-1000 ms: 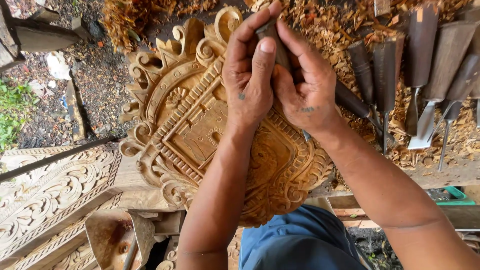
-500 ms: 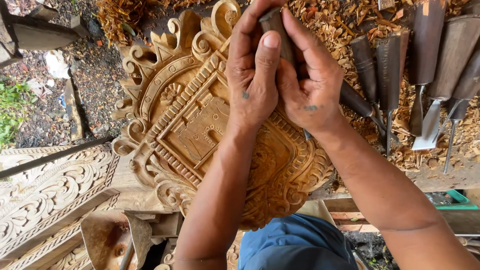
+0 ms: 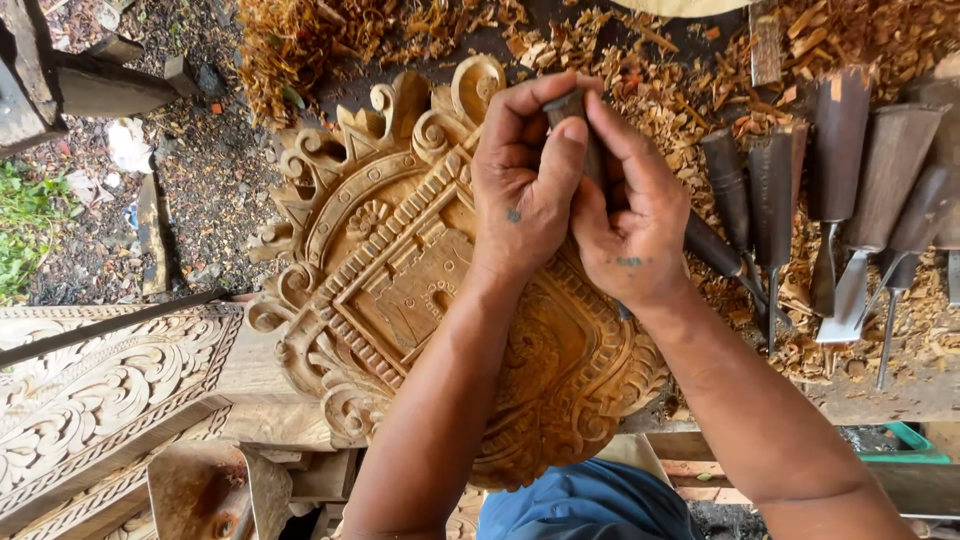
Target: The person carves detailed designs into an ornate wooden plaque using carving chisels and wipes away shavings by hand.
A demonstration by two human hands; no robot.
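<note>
A large ornate carved wooden crest [image 3: 400, 290] lies below me, with scrolls around its rim and a raised panel in the middle. Both hands are clasped together over its upper right part. My left hand [image 3: 525, 190] wraps a dark-handled chisel [image 3: 575, 110] from the left, thumb pressed against the handle top. My right hand [image 3: 635, 215] grips the same chisel from the right. The blade is hidden beneath the hands.
Several dark-handled chisels [image 3: 840, 200] lie in a row on wood shavings [image 3: 700, 60] at the right. A carved floral wooden beam [image 3: 110, 390] sits at lower left. Gravel ground [image 3: 200, 170] and grass show at left. Blue trousers [image 3: 580, 505] are below.
The view has shifted so the crest and hands sit slightly lower and to the right in the picture. Both hands keep the same clasp on the chisel.
</note>
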